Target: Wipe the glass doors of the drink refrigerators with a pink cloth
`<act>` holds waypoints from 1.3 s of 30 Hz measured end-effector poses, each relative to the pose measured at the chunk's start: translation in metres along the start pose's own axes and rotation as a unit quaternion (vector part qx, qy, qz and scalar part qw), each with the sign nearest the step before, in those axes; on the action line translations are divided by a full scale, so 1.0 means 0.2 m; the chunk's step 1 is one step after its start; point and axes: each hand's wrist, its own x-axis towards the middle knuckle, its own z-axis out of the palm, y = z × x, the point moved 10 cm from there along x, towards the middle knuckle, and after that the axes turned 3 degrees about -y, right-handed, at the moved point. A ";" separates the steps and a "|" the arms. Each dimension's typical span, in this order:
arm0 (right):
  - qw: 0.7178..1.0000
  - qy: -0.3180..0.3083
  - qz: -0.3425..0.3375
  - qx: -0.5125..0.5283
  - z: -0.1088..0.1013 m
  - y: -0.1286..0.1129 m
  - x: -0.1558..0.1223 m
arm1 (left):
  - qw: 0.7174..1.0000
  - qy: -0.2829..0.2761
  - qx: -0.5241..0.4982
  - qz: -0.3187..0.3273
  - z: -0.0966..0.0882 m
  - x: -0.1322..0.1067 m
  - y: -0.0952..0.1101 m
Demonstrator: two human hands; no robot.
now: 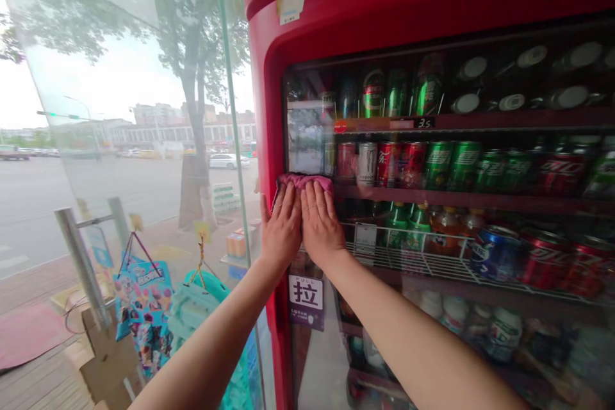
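Look, the left hand [283,225] and right hand [319,221], both open and flat, press a crumpled pink cloth [303,180] against the glass door of a red drinks cooler [269,77].

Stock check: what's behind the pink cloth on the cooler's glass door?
Cans on a shelf show through the glass above it; what's directly behind the cloth, left hand and right hand is hidden.

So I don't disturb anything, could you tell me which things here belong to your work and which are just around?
In use: left hand, right hand, pink cloth, red cooler's glass door.
Just around: canned drinks, purple pull sticker, hanging printed bag.
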 end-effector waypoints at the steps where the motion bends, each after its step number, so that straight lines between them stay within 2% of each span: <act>1: 1.000 -0.006 -0.005 -0.001 0.00 0.00 0.00 | 1.000 -0.002 -0.004 -0.007 0.01 0.00 0.00; 7: 0.999 -0.014 -0.036 -0.006 -0.04 0.07 -0.08 | 0.999 -0.003 -0.014 -0.046 0.09 -0.04 0.08; 12: 0.998 0.004 -0.059 -0.017 -0.12 0.20 -0.21 | 0.998 0.006 -0.034 -0.044 0.14 -0.08 0.23; 16: 0.997 0.027 -0.057 -0.036 -0.22 0.35 -0.33 | 0.998 0.012 -0.052 -0.029 0.14 -0.08 0.42; 22: 0.993 0.064 -0.046 -0.088 -0.40 0.60 -0.50 | 0.996 0.011 -0.083 -0.003 0.16 -0.03 0.74; 27: 0.988 0.066 -0.020 -0.139 -0.55 0.83 -0.64 | 0.995 0.014 -0.095 0.041 0.15 0.04 1.03; 30: 0.980 0.055 -0.025 -0.190 -0.62 0.93 -0.70 | 0.993 0.029 -0.091 0.069 0.12 0.07 1.14; 32: 0.973 0.055 -0.035 -0.220 -0.67 0.95 -0.70 | 0.992 0.032 -0.091 0.083 0.10 0.08 1.16; 35: 0.972 0.068 -0.037 -0.220 -0.76 0.92 -0.63 | 0.989 0.027 -0.107 0.101 0.01 0.12 1.12; 39: 0.994 0.030 0.013 -0.108 -0.86 0.85 -0.45 | 0.985 0.002 -0.141 0.102 -0.23 0.23 0.92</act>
